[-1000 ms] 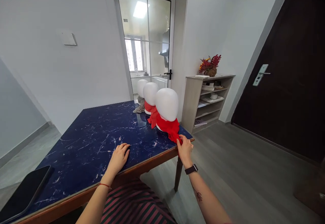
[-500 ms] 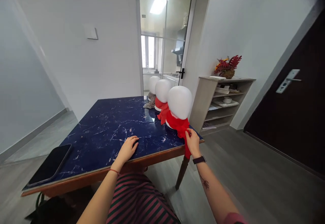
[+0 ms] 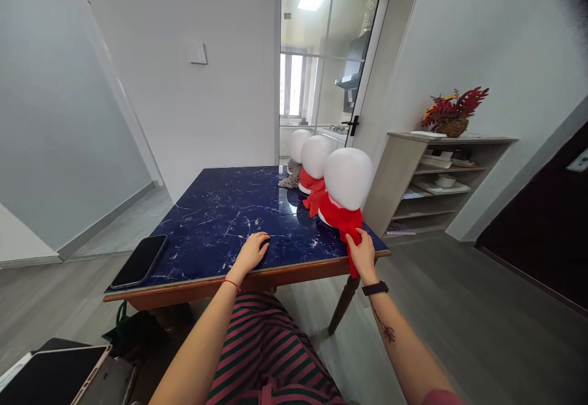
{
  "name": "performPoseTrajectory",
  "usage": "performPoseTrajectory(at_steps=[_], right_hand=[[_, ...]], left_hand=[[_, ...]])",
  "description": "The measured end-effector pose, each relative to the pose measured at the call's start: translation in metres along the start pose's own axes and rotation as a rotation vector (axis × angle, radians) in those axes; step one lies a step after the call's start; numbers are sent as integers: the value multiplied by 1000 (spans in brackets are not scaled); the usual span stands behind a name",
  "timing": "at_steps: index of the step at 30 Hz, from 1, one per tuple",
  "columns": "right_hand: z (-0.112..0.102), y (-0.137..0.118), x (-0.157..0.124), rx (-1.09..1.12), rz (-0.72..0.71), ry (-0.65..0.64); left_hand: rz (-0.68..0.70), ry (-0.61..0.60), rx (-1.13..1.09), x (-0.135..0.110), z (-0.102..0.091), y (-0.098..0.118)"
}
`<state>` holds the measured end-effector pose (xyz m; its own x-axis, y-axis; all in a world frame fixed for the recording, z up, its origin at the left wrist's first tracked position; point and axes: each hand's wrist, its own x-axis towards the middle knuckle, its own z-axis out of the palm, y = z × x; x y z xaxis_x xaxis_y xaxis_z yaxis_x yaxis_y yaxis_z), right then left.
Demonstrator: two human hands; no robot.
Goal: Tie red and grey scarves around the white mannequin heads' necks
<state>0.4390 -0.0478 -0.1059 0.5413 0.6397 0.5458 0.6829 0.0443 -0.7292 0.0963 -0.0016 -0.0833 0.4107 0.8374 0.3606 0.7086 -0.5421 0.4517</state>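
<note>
Near the table's right edge stands a white, smooth mannequin head (image 3: 348, 177) with a red scarf (image 3: 334, 212) wrapped around its base. My right hand (image 3: 362, 254) grips the scarf's hanging end, which drops over the front edge of the table; the fingertips are partly hidden in the cloth. My left hand (image 3: 252, 254) lies on the blue marbled tabletop (image 3: 220, 218), fingers loosely stretched out and holding nothing. Behind the front head is a second white head (image 3: 316, 157) with a red scarf (image 3: 315, 195). Farthest back, a third white head (image 3: 300, 145) wears a grey scarf (image 3: 291, 176).
A black phone (image 3: 140, 261) lies at the table's left front corner. Below it, at lower left, is a tablet (image 3: 55, 375) near a dark green bag (image 3: 133, 328). To the right stands a low shelf (image 3: 404, 166) with a flower basket (image 3: 452, 125) on top.
My view has turned left, so everything appears farther right and the tablet has come into sight. My right hand still grips the scarf end; my left hand still rests on the table.
</note>
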Motion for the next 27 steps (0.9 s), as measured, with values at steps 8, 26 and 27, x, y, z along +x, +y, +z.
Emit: performPoseTrajectory(at_steps=[8,26,27], right_hand=[[11,-22,-11,-120,-95,-104],[8,-9,2,164,186,-28],[8,-7,3,194,209,-20]], left_hand=[[8,5,12,0,2,-4],[30,33,9,0,3,-4],[30,34,9,0,3,-4]])
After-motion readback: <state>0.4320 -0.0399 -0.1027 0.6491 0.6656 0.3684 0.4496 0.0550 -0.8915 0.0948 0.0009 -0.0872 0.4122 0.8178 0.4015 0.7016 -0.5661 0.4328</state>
